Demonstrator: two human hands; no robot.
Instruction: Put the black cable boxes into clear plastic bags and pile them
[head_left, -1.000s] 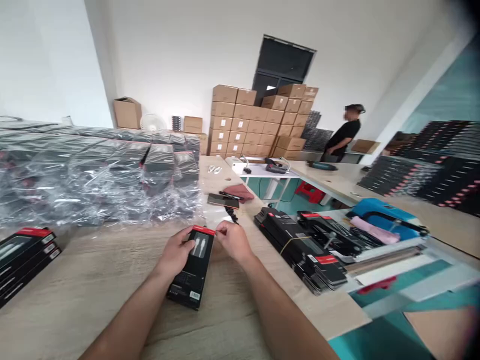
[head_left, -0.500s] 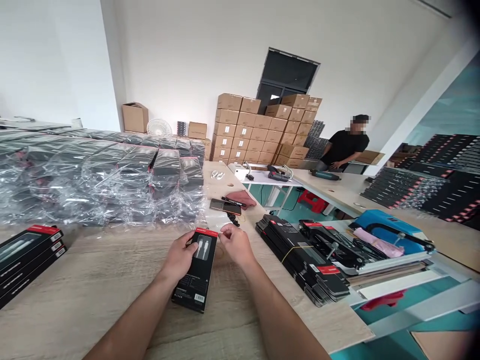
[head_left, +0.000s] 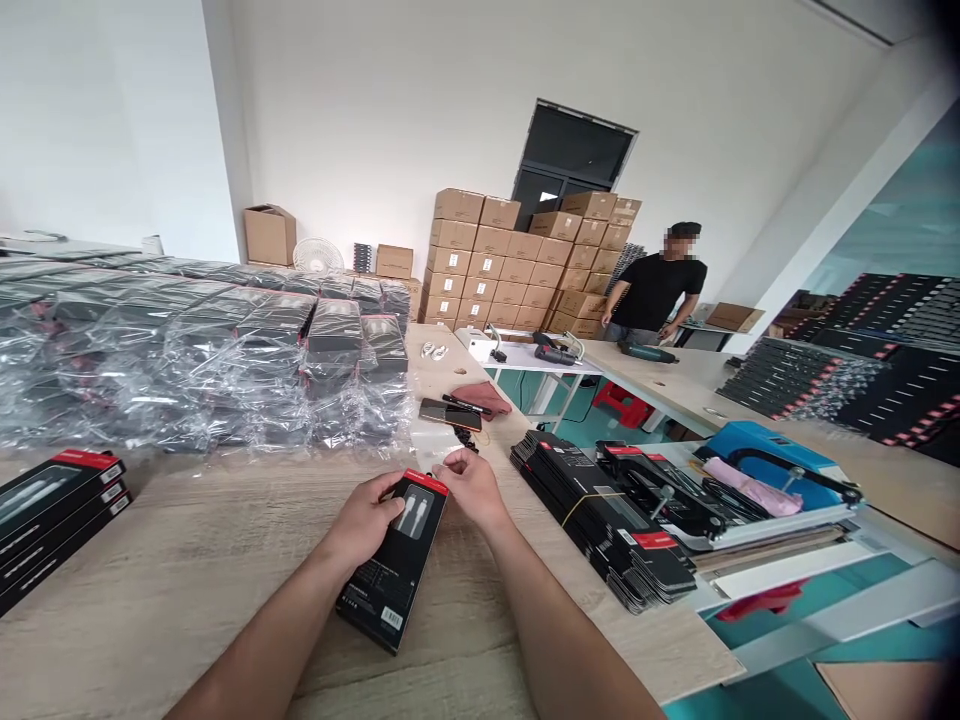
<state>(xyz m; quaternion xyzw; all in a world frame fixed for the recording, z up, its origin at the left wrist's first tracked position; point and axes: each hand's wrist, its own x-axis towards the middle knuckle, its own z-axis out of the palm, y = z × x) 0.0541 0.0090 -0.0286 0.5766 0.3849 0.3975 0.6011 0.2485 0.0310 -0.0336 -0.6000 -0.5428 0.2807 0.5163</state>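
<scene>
My left hand (head_left: 367, 520) grips a black and red cable box (head_left: 394, 570) by its left side, with the thumb on the front near the window. Through that window a white cable (head_left: 412, 512) with two plugs shows. The box lies tilted over the wooden table. At its red top end, the curled, pinched fingers of my right hand (head_left: 472, 487) touch the upper right corner; the fingertips are partly hidden. To the right sits a banded stack of flat, folded boxes (head_left: 600, 510).
Plastic-wrapped boxes (head_left: 225, 360) fill the table's far left. Several finished boxes (head_left: 60, 510) are piled at the left edge. Beyond my hands lie a phone (head_left: 450, 414) and a reddish cloth (head_left: 491, 397). A blue machine (head_left: 787, 455) stands right; a person (head_left: 656, 290) is farther back.
The box's top has tilted right and come slightly nearer, its lower end swinging left. Both hands stay at it. The person in the background has shifted left and straightened.
</scene>
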